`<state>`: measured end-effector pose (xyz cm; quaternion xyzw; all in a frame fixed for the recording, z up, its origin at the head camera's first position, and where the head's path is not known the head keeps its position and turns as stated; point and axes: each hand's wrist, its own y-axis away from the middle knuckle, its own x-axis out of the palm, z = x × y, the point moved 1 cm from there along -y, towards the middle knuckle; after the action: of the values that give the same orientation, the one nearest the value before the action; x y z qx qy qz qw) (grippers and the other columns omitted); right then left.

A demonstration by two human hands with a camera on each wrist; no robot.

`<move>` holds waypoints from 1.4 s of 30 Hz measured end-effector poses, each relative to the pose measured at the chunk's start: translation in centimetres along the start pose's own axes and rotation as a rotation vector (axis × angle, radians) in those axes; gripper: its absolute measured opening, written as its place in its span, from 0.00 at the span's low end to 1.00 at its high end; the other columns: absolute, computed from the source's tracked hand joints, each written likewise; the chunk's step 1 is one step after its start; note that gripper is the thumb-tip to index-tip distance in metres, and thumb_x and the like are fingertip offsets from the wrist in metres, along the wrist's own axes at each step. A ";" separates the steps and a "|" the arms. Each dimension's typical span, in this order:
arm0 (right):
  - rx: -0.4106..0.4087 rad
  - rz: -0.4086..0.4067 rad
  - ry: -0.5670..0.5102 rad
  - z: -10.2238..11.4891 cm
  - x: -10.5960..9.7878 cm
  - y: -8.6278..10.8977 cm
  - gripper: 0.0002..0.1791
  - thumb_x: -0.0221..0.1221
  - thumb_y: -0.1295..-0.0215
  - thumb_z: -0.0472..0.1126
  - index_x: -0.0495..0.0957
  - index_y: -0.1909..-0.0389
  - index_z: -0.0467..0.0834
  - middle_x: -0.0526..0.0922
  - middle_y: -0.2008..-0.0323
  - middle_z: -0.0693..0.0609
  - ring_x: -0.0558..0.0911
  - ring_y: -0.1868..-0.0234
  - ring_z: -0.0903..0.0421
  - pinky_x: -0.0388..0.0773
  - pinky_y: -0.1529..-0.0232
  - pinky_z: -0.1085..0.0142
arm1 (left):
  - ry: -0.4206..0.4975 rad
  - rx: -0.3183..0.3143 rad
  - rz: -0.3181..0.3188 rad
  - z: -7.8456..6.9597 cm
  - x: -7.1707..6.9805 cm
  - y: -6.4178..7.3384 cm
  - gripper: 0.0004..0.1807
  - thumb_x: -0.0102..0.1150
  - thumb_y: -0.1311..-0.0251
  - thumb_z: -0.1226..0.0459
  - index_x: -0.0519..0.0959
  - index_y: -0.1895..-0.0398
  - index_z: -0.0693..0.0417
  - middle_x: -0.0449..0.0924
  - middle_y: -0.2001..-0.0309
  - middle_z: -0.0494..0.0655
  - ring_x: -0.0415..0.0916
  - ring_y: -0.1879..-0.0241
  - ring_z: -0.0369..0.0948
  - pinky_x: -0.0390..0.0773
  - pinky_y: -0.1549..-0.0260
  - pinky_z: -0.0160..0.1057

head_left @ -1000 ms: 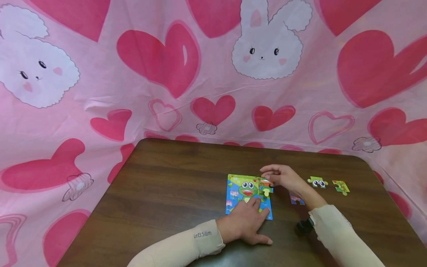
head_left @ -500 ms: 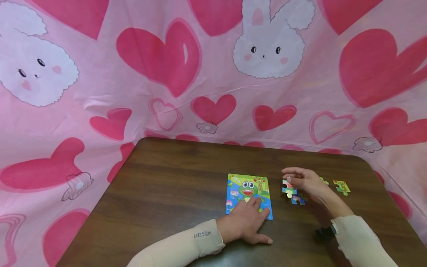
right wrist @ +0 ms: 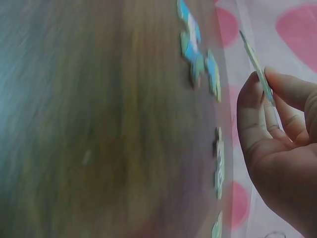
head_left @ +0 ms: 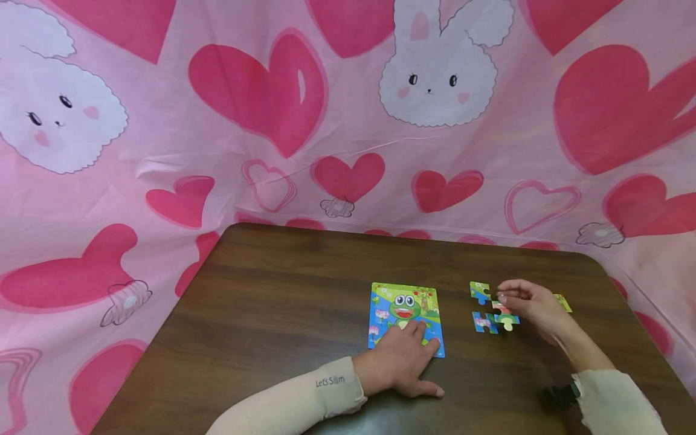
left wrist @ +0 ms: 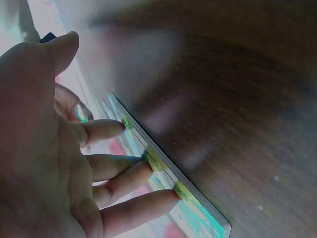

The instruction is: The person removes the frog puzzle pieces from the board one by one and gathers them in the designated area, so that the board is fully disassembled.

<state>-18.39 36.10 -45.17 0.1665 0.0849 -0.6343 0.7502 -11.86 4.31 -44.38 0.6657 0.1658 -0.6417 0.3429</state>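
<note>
My left hand (head_left: 401, 364) rests its fingertips on the lower part of a square frog picture (head_left: 403, 304), fingers spread. In the left wrist view, those fingers (left wrist: 136, 210) touch the board near its edge. My right hand (head_left: 538, 309) is raised off the table and pinches a jigsaw piece (head_left: 507, 320) with red and green print between thumb and fingers. Seen edge-on in the right wrist view, that piece (right wrist: 256, 67) is tilted. Below and left of it lie a green-blue jigsaw piece (head_left: 480, 291) and a blue-purple one (head_left: 483, 322).
A yellow-green jigsaw piece (head_left: 563, 302) shows partly behind my right hand. The piece with eyes (right wrist: 220, 168) lies on the table, hidden from the head view. Pink cloth (head_left: 348, 121) with hearts and rabbits hangs behind the brown table (head_left: 283, 302).
My right hand has carried the pinched jigsaw piece rightward, from over the frog picture's right edge to above the loose pieces. My left hand has stayed in place.
</note>
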 end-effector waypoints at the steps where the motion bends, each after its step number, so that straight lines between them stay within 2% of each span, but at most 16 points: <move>1: 0.005 -0.006 0.009 -0.2 -0.3 0.2 0.14 0.61 0.28 0.39 0.75 0.47 0.35 0.85 0.61 0.64 0.82 0.61 0.67 0.82 0.60 0.71 | -0.001 -0.001 0.000 0.0 0.0 0.0 0.43 0.41 0.43 0.22 0.66 0.32 0.32 0.65 0.26 0.45 0.60 0.28 0.40 0.72 0.60 0.35; 7: 0.027 -0.028 0.050 -1.3 -1.7 1.1 0.11 0.60 0.27 0.38 0.79 0.49 0.38 0.85 0.62 0.68 0.82 0.63 0.68 0.81 0.61 0.72 | -0.010 -0.003 -0.006 0.0 0.0 0.0 0.43 0.41 0.43 0.21 0.66 0.31 0.32 0.65 0.26 0.46 0.60 0.27 0.40 0.72 0.60 0.35; 15: 0.066 -0.025 0.080 -2.6 -2.5 1.8 0.12 0.60 0.28 0.36 0.78 0.48 0.35 0.85 0.64 0.68 0.82 0.65 0.68 0.81 0.63 0.70 | -0.021 0.004 -0.010 0.0 0.0 0.0 0.44 0.40 0.43 0.21 0.65 0.31 0.32 0.65 0.27 0.45 0.60 0.28 0.39 0.72 0.62 0.35; 20: 0.091 -0.014 0.142 -2.8 -2.7 2.2 0.19 0.59 0.27 0.37 0.73 0.44 0.26 0.85 0.64 0.68 0.82 0.65 0.68 0.82 0.62 0.70 | -0.007 0.003 -0.004 0.0 0.0 0.1 0.45 0.40 0.42 0.21 0.64 0.27 0.33 0.64 0.25 0.46 0.60 0.27 0.40 0.73 0.58 0.35; 24: 0.036 -0.018 0.277 -2.6 -2.6 2.5 0.20 0.59 0.27 0.35 0.73 0.44 0.23 0.87 0.63 0.61 0.82 0.66 0.69 0.82 0.64 0.70 | 0.007 0.003 0.012 0.0 0.0 0.1 0.47 0.39 0.42 0.21 0.63 0.25 0.33 0.62 0.24 0.46 0.59 0.26 0.41 0.75 0.55 0.36; 27: -0.007 -0.043 0.398 -2.3 -2.5 2.6 0.17 0.58 0.27 0.35 0.76 0.46 0.26 0.88 0.62 0.51 0.81 0.67 0.72 0.81 0.65 0.71 | 0.015 0.004 0.021 0.1 0.0 0.1 0.48 0.39 0.42 0.21 0.62 0.24 0.34 0.61 0.23 0.46 0.59 0.25 0.42 0.76 0.53 0.36; 30: -0.018 -0.059 0.497 -2.0 -2.4 2.7 0.15 0.58 0.27 0.36 0.78 0.47 0.30 0.88 0.60 0.43 0.79 0.68 0.73 0.79 0.66 0.71 | 0.023 0.005 0.023 0.1 0.0 0.1 0.49 0.39 0.43 0.21 0.62 0.24 0.35 0.61 0.23 0.46 0.59 0.25 0.42 0.76 0.52 0.37; 37: 0.026 -0.079 0.606 -1.3 -2.2 2.7 0.14 0.59 0.27 0.38 0.80 0.47 0.35 0.88 0.57 0.41 0.79 0.69 0.72 0.77 0.67 0.71 | 0.011 0.007 0.022 0.2 0.0 0.1 0.48 0.39 0.42 0.21 0.62 0.24 0.34 0.61 0.24 0.46 0.60 0.26 0.41 0.76 0.54 0.36; 42: 0.028 -0.088 0.612 -0.9 -2.2 2.9 0.14 0.58 0.27 0.39 0.80 0.46 0.36 0.88 0.58 0.41 0.79 0.69 0.70 0.77 0.68 0.71 | -0.015 0.008 0.011 0.2 -0.1 0.2 0.47 0.39 0.42 0.21 0.63 0.25 0.34 0.64 0.26 0.44 0.63 0.32 0.39 0.73 0.60 0.34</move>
<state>-15.86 38.86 -44.88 0.3560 0.3054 -0.5878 0.6592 -11.92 4.07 -44.26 0.6632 0.1570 -0.6454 0.3450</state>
